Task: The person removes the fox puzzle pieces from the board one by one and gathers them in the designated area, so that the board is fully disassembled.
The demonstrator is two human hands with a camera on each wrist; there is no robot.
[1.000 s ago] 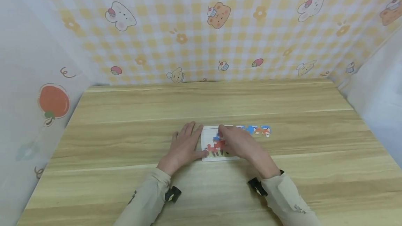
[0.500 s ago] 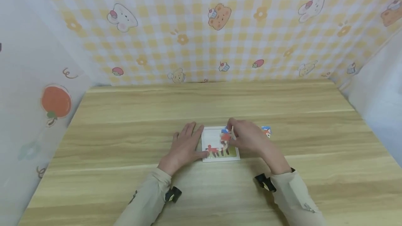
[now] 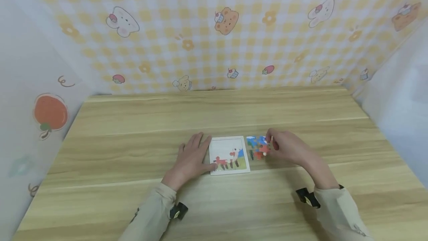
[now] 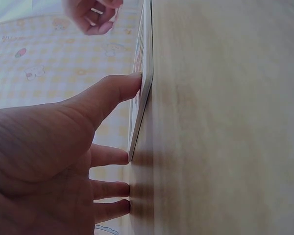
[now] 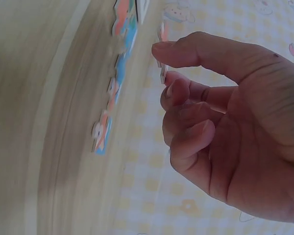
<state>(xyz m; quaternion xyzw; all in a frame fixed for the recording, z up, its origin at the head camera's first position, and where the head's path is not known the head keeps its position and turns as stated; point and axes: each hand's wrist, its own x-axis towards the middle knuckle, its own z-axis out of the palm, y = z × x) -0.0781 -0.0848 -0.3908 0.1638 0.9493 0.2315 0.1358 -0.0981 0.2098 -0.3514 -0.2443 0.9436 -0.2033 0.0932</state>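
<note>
A white square jigsaw tray (image 3: 224, 145) lies mid-table, its lower part filled with pieces showing red shapes, dark legs and grass. My left hand (image 3: 193, 156) rests at the tray's left side with fingers fairly straight. In the left wrist view its thumb (image 4: 127, 87) presses on the tray's edge. My right hand (image 3: 289, 146) is just right of the tray, over several loose puzzle pieces (image 3: 251, 141). Between its thumb and fingertips it pinches a reddish puzzle piece (image 5: 163, 31), partly covered by the thumb. The other fingers curl toward the palm.
Loose pieces with blue and orange print, one with a white animal face (image 5: 99, 132), lie in a row on the wood-grain table (image 3: 160, 114). A yellow checked cloth (image 3: 200, 55) with cartoon prints hangs behind the table. White cloth sides stand left and right.
My right hand has lifted a puzzle piece off the tray and carried it right, over the loose pieces. The tray's upper part now shows bare. My left hand has stayed at the tray's left side.
</note>
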